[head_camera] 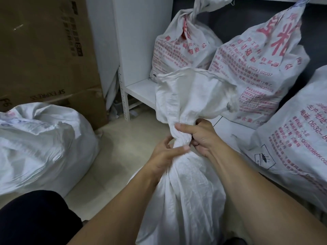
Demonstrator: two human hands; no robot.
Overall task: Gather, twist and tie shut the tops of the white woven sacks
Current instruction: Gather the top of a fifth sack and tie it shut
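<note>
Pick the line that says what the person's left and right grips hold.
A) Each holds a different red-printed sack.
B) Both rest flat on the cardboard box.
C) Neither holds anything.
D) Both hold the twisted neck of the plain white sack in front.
D: the left grip and the right grip are both curled round the gathered neck of the plain white sack, just below its flared loose top.
</note>
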